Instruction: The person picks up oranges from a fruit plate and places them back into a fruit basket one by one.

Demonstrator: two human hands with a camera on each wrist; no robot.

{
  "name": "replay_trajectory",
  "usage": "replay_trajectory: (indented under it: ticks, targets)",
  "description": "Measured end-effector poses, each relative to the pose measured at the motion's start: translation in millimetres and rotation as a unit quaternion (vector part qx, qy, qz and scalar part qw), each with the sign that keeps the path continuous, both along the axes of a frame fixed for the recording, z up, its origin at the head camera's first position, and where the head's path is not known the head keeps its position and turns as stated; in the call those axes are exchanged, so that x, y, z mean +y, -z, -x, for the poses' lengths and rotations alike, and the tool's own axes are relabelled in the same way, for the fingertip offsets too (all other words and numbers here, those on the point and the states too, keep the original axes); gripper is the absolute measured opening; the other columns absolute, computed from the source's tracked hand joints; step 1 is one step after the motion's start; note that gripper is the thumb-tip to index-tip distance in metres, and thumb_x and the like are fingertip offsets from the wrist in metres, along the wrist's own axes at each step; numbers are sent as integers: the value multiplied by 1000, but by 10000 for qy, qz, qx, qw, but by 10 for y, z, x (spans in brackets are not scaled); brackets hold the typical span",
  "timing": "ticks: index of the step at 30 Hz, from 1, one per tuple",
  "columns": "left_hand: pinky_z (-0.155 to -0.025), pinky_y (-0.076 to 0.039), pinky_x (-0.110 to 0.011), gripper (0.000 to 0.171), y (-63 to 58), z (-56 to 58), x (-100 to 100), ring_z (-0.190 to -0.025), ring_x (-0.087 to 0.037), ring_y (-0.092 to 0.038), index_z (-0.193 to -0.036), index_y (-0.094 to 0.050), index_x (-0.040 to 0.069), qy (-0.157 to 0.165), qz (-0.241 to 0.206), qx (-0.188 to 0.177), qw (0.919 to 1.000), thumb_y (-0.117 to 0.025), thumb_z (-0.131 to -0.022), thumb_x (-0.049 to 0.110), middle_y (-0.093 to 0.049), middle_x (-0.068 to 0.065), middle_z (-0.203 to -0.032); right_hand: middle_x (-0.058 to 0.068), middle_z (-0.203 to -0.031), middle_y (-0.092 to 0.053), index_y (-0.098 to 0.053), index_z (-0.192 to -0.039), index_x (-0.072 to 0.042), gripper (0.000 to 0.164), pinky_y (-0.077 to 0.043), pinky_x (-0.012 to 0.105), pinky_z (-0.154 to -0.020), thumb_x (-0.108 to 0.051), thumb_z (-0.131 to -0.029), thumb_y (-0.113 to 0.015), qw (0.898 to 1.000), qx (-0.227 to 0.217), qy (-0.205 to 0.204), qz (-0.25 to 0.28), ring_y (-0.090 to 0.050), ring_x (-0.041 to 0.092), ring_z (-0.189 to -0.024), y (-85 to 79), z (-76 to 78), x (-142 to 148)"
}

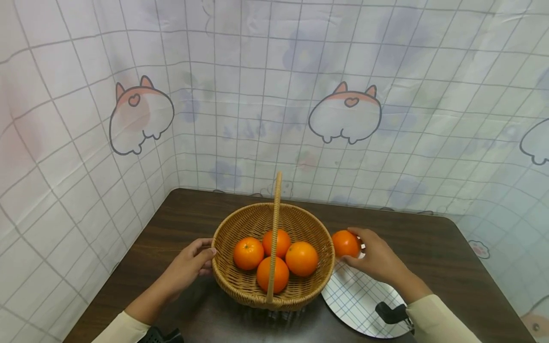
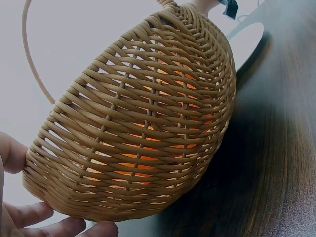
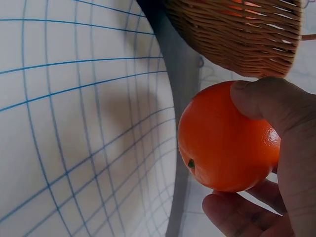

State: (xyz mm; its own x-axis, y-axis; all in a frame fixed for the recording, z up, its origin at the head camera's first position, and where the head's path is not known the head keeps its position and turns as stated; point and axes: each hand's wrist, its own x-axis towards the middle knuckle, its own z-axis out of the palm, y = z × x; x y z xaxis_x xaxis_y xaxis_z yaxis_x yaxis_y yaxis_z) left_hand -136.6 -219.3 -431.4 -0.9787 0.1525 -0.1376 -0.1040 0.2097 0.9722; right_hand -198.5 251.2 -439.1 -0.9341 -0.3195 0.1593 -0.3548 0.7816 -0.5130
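Note:
A round wicker basket [image 1: 253, 220] with a tall hoop handle [image 1: 275, 228] stands on the table, several oranges [image 1: 302, 258] inside it. My left hand [image 1: 195, 261] pinches its left rim, the thumb over the edge and the fingers against the outer weave [image 2: 138, 116]. To the basket's right, my right hand [image 1: 377, 257] holds a single orange [image 1: 345, 244] between thumb and fingers. That orange is over the far edge of a white plate [image 1: 356, 302] with blue grid lines. In the right wrist view, the held orange [image 3: 224, 140] shows its green stem spot.
The dark wooden table [image 1: 188, 209] runs back to a white grid-patterned curtain [image 1: 240, 95] that also encloses both sides. The plate sits close against the basket's right side. A black strap piece [image 1: 390, 313] is at the right wrist, above the plate.

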Motion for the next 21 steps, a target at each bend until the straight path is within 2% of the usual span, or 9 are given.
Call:
replay_trajectory:
  ticks: [10, 21]
  targets:
    - [-89, -58, -42, 55, 4, -9, -5, -107, -32, -67, -150, -40, -4, 11, -71, -14, 10000, -53, -108, 30, -59, -24, -130, 25, -134, -56, -49, -145, 2, 79, -59, 49, -85, -26, -83, -88, 9995, 277, 11, 152, -65, 35, -104, -203, -59, 49]
    - [-90, -58, -43, 55, 8, -7, -7, -107, -32, -67, -150, -39, -4, 34, -76, -26, 10000, -53, -108, 30, -59, -24, -130, 22, -135, -55, -46, -149, -2, 83, -58, 55, -87, -33, -83, -88, 9989, 414, -53, 204, -66, 35, -105, -346, -117, 3]
